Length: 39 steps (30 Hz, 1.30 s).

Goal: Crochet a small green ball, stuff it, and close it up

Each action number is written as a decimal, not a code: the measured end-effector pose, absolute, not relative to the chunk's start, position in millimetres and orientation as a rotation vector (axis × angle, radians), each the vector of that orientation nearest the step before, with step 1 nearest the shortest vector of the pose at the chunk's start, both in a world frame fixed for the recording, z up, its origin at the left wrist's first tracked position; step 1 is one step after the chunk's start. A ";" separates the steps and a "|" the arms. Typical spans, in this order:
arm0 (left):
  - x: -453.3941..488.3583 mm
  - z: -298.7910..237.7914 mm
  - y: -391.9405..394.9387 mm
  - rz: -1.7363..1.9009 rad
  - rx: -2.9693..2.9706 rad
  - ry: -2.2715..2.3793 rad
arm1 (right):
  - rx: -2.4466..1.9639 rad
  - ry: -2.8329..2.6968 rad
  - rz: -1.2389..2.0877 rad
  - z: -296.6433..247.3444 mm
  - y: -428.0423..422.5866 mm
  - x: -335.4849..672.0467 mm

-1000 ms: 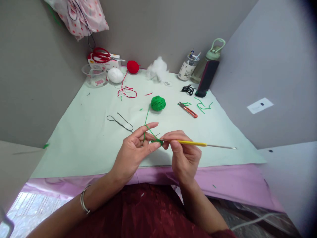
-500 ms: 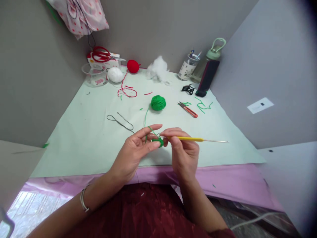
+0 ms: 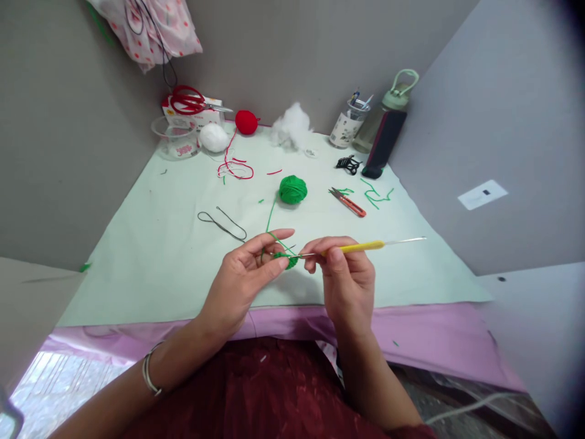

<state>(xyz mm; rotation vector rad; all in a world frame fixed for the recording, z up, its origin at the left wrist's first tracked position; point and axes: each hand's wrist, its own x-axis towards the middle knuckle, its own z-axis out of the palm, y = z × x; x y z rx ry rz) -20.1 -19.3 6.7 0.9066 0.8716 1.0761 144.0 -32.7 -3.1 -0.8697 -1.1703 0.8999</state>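
Observation:
My left hand (image 3: 244, 277) pinches a small green crochet piece (image 3: 289, 261) between thumb and fingers, with the green strand looped over its raised forefinger. My right hand (image 3: 348, 277) grips a crochet hook with a yellow handle (image 3: 361, 247); its metal tip sits in the green piece and its tail points right and slightly up. The strand runs back over the pale green mat (image 3: 150, 244) to a green yarn ball (image 3: 292, 189).
At the back stand a clear bowl (image 3: 176, 141), red scissors (image 3: 188, 102) on a box, a white ball (image 3: 214, 138), a red yarn ball (image 3: 246, 122), stuffing (image 3: 292, 125), a pen jar (image 3: 347, 125) and a green bottle (image 3: 388, 110). Orange snips (image 3: 347, 202), a black cord (image 3: 222, 224) and yarn scraps lie on the mat.
The hook's tail has swung upward, from pointing slightly down to slightly up. My right hand shifted a little right. The left hand kept its hold on the green piece.

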 end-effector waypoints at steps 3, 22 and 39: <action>-20.3 8.9 -20.3 1.104 0.959 0.941 | -0.899 -1.337 0.716 -0.2 -37.2 145.4; -21.2 10.1 -13.1 0.987 0.615 0.733 | -0.899 -1.299 0.616 -2.7 -30.8 141.4; -18.5 5.2 -10.9 0.968 0.572 0.672 | -0.915 -1.170 0.754 -10.1 -25.1 144.4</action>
